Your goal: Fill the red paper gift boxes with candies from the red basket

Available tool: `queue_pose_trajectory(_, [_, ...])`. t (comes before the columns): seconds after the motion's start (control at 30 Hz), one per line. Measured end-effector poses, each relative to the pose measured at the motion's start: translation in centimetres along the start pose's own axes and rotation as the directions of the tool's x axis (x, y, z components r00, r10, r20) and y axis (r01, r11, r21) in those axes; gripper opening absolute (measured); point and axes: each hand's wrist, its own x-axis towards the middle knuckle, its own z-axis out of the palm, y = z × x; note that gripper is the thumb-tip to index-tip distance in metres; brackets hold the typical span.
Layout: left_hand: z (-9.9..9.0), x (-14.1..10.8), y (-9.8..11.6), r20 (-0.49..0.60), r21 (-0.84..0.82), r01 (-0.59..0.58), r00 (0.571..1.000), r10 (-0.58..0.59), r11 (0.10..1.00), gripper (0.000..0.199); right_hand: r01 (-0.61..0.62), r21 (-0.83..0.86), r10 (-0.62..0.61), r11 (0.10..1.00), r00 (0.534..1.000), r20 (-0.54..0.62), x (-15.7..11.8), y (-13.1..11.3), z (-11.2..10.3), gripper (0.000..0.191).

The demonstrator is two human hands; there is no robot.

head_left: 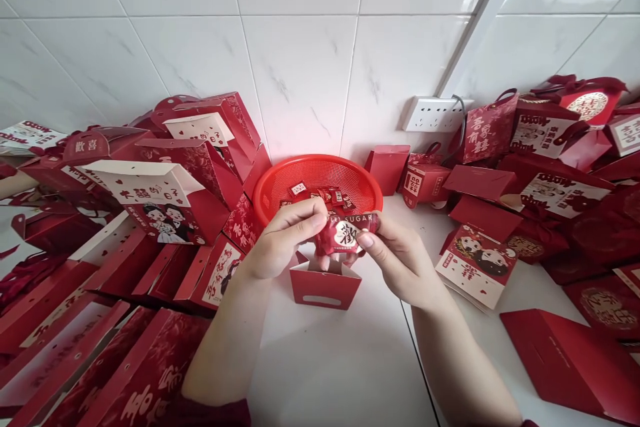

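Note:
Between my two hands is a red candy packet [337, 233] with white lettering that reads "SUGAR" and a pale round patch. My left hand [290, 233] pinches its left end, and my right hand [393, 250] grips its right end with the thumb on the front. Just below the packet stands a small red box [326, 288] with its top open; my hands partly cover its opening. Behind my hands sits a red plastic basket [263, 190] holding several small red wrapped candies [337, 197].
Many red and white gift boxes [165, 203] crowd the left side. More boxes and bags [477, 260] are piled on the right. A white power strip [434, 113] with a cable is at the tiled wall [300, 47]. At far left, part of another person's arm [17, 183] shows.

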Motion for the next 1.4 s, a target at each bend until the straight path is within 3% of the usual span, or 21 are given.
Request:
queue_pose_trajectory(0.13, [-0.3,0.0,0.2,-0.007,0.019,0.052,0.999,-0.052,0.998,0.03,-0.02,-0.062,0.02,0.998,1.0,0.003,0.1,0.4,0.0,0.025])
queue_pose_trajectory(0.37, [-1.4,-0.1,0.7,-0.107,0.345,0.083,0.993,-0.048,0.935,0.023,0.1,-0.423,-0.12,0.901,0.993,-0.022,0.5,0.5,-0.2,0.025])
queue_pose_trajectory(0.57, [-2.3,-0.2,1.1,-0.148,0.493,0.117,0.988,-0.049,0.862,0.03,0.027,-0.362,-0.023,0.932,1.0,0.016,1.0,0.5,-0.3,0.032])
queue_pose_trajectory(0.83, [-1.9,-0.6,1.1,-0.239,0.59,0.124,0.971,0.026,0.798,0.028,0.034,-0.403,-0.047,0.914,0.999,-0.022,0.9,0.1,-0.9,0.031])
queue_pose_trajectory(0.97, [-2.2,-0.7,1.0,-0.311,0.708,0.233,0.95,-0.003,0.666,0.031,0.017,-0.451,-0.049,0.892,0.997,-0.06,0.7,-0.2,-2.0,0.032])
queue_pose_trajectory(1.03, [-2.5,-0.7,0.8,-0.33,0.767,0.317,0.941,-0.08,0.559,0.032,-0.01,-0.414,0.017,0.91,1.0,0.014,0.5,-0.6,-2.3,0.035])
queue_pose_trajectory(1.1, [-2.7,-0.6,0.4,-0.314,0.788,0.364,0.931,-0.184,0.496,0.031,-0.013,-0.363,0.079,0.932,0.983,0.167,0.1,-1.1,-2.3,0.034])
queue_pose_trajectory(1.27, [-2.5,-0.6,-0.1,-0.257,0.848,0.383,0.902,-0.348,0.366,0.026,0.052,-0.333,0.127,0.942,0.86,0.494,-0.5,-2.4,-1.0,0.027])
queue_pose_trajectory(1.4, [-2.4,-1.1,0.4,-0.248,0.796,0.479,0.816,-0.523,0.37,0.023,0.049,-0.328,0.179,0.944,0.757,0.628,-1.0,-3.2,-0.6,0.031])
